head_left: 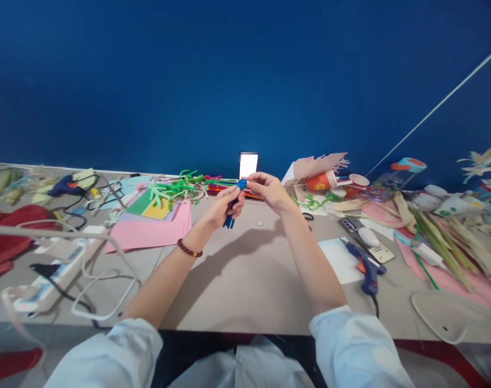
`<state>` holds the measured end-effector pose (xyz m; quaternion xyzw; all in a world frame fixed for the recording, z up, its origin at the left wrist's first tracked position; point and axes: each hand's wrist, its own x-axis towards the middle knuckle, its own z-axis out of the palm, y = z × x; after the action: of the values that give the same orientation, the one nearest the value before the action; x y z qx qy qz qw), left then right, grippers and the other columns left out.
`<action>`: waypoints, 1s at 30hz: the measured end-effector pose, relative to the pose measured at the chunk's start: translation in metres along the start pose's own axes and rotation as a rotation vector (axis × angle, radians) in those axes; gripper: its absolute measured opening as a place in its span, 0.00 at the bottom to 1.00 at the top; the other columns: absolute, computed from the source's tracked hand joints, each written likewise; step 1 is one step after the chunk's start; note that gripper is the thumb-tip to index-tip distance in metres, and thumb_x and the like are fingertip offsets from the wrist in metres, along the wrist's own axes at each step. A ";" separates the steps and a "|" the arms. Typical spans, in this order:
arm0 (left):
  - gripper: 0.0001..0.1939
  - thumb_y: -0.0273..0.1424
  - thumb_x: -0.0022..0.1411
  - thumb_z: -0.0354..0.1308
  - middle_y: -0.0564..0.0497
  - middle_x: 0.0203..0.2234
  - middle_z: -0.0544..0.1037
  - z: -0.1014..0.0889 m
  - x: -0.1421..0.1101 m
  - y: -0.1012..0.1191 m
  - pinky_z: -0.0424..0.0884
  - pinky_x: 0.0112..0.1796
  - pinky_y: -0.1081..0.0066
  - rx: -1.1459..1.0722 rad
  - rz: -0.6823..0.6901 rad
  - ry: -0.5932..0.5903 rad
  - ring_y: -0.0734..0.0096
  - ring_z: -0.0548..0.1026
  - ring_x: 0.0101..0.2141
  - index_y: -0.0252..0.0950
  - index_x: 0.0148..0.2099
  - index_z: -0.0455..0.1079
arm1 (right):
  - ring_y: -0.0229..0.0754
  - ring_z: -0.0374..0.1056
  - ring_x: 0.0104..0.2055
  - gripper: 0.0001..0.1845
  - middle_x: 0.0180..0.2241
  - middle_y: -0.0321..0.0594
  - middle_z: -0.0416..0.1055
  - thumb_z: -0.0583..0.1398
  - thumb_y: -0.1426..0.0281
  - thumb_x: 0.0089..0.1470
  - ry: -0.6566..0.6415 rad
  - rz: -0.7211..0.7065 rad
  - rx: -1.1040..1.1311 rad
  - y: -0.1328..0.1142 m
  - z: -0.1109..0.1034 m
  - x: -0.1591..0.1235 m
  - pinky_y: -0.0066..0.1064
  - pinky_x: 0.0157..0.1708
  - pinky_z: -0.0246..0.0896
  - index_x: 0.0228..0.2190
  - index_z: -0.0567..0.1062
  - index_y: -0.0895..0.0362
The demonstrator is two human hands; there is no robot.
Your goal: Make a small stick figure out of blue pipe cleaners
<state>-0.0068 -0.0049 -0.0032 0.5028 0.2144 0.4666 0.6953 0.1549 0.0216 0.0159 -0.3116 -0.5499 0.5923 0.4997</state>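
Above the middle of the table, my left hand (226, 206) is closed on a small bundle of blue pipe cleaners (229, 221). Its rounded, wound top (242, 184) shows above the fingertips, and several blue ends hang out below the hand. My right hand (269, 189) pinches thumb and finger together right at the right side of that top. What sits between those fingertips is too small to make out. Behind the hands, a phone with a bright white screen (248, 164) stands upright against the blue wall. Below them a small white bit (259, 223) lies on the table.
Coloured pipe cleaners (217, 188) lie along the wall, with green ones (181, 186) over pink paper sheets (148, 231). A power strip (63, 269) with cables is at left. On the right are a glue gun (366, 267), a phone (383, 252), paper cups (322, 181) and dried husks (443, 242).
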 end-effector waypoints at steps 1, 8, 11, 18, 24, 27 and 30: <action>0.14 0.38 0.57 0.58 0.59 0.14 0.58 0.000 -0.001 0.000 0.55 0.15 0.80 -0.027 -0.008 -0.026 0.84 0.54 0.13 0.34 0.27 0.62 | 0.29 0.61 0.25 0.15 0.26 0.31 0.70 0.69 0.65 0.37 -0.013 0.019 0.019 0.001 0.000 0.000 0.25 0.28 0.57 0.29 0.75 0.56; 0.15 0.36 0.61 0.52 0.58 0.13 0.57 0.000 -0.005 0.005 0.56 0.13 0.80 -0.157 -0.113 -0.131 0.83 0.51 0.12 0.34 0.24 0.60 | 0.28 0.57 0.23 0.13 0.23 0.30 0.67 0.69 0.64 0.37 -0.083 0.077 0.067 -0.005 0.007 -0.006 0.26 0.27 0.53 0.25 0.74 0.58; 0.16 0.37 0.59 0.53 0.58 0.13 0.56 -0.002 -0.005 0.006 0.56 0.13 0.78 -0.167 -0.128 -0.155 0.83 0.52 0.12 0.34 0.23 0.60 | 0.29 0.57 0.24 0.13 0.23 0.30 0.67 0.68 0.64 0.39 -0.115 0.077 0.048 -0.009 0.010 -0.009 0.26 0.28 0.53 0.25 0.73 0.58; 0.12 0.36 0.56 0.58 0.58 0.15 0.62 0.001 0.001 -0.003 0.58 0.20 0.76 0.437 0.264 0.310 0.80 0.60 0.16 0.35 0.27 0.63 | 0.30 0.56 0.23 0.14 0.21 0.30 0.65 0.68 0.63 0.38 0.071 -0.006 -0.067 -0.001 0.013 -0.003 0.26 0.26 0.52 0.24 0.73 0.58; 0.17 0.40 0.60 0.55 0.58 0.14 0.60 0.005 0.000 -0.008 0.53 0.19 0.76 0.699 0.418 0.382 0.80 0.57 0.17 0.36 0.23 0.60 | 0.29 0.52 0.21 0.14 0.19 0.29 0.61 0.67 0.61 0.39 0.056 0.008 -0.089 0.004 0.007 0.000 0.25 0.22 0.47 0.26 0.74 0.57; 0.18 0.43 0.58 0.56 0.58 0.13 0.60 0.003 0.002 -0.008 0.54 0.16 0.76 0.450 0.284 0.285 0.81 0.57 0.14 0.36 0.25 0.62 | 0.30 0.53 0.22 0.13 0.20 0.29 0.61 0.67 0.62 0.40 0.008 -0.005 -0.057 0.004 0.004 0.000 0.25 0.24 0.50 0.27 0.74 0.56; 0.16 0.43 0.55 0.59 0.59 0.14 0.62 0.001 0.003 -0.007 0.57 0.15 0.77 0.221 0.168 0.202 0.82 0.57 0.13 0.35 0.27 0.64 | 0.30 0.55 0.24 0.13 0.22 0.29 0.63 0.67 0.61 0.40 -0.013 -0.023 -0.049 0.002 0.003 -0.001 0.25 0.26 0.53 0.27 0.73 0.56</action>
<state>-0.0020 -0.0029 -0.0083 0.5429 0.2905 0.5449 0.5692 0.1517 0.0202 0.0142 -0.3136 -0.5710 0.5748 0.4953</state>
